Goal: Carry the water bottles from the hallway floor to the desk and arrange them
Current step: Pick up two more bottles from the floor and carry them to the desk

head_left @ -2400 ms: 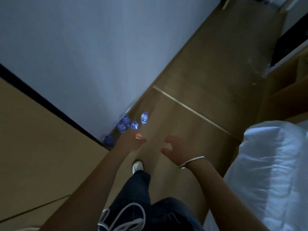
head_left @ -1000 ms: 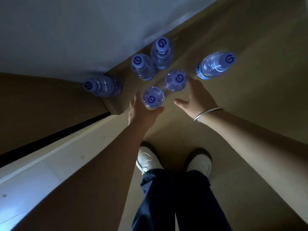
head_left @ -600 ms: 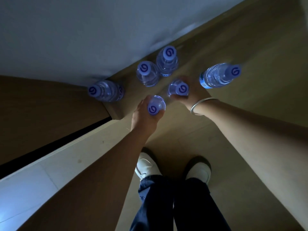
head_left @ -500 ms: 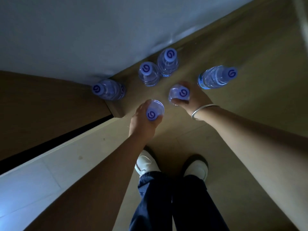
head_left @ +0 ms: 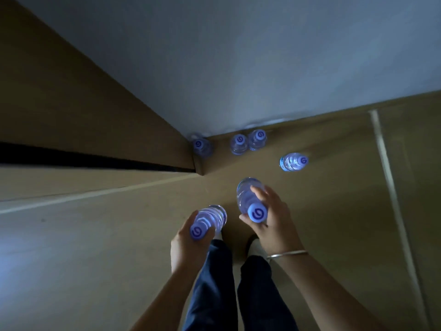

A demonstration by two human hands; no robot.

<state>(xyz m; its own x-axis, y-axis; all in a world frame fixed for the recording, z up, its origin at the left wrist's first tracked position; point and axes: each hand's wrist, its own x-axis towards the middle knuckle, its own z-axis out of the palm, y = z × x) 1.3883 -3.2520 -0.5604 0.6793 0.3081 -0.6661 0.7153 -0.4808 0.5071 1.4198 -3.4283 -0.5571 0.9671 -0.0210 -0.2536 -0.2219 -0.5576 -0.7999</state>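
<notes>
Both hands are loaded. The left hand (head_left: 185, 244) is curled round the neck and shoulder of one water bottle (head_left: 210, 219), its cap pointing up at the camera, while the right hand (head_left: 272, 223) wraps fingers (head_left: 259, 193) over the upper body of a second bottle (head_left: 247, 194), thumb just under its cap. Each bottle hangs clear of the hallway floor (head_left: 334, 223), above the person's dark trouser legs (head_left: 214, 283).

Looking outward, four are left standing. A lone bottle (head_left: 293, 161) sits at one o'clock from the right hand, apart from the rest. Up at twelve o'clock a touching pair (head_left: 248, 142) is tucked against the white wall (head_left: 262, 56), and at eleven o'clock a corner bottle (head_left: 201, 146) hugs the wooden panel edge (head_left: 195, 167).

These look full, so expect real weight in each hand. The plastic seems thin and ribbed, likely to flex under a hard squeeze and slip if damp. The ribbed shoulder below the cap looks the surest hold. The desk is not in view.
</notes>
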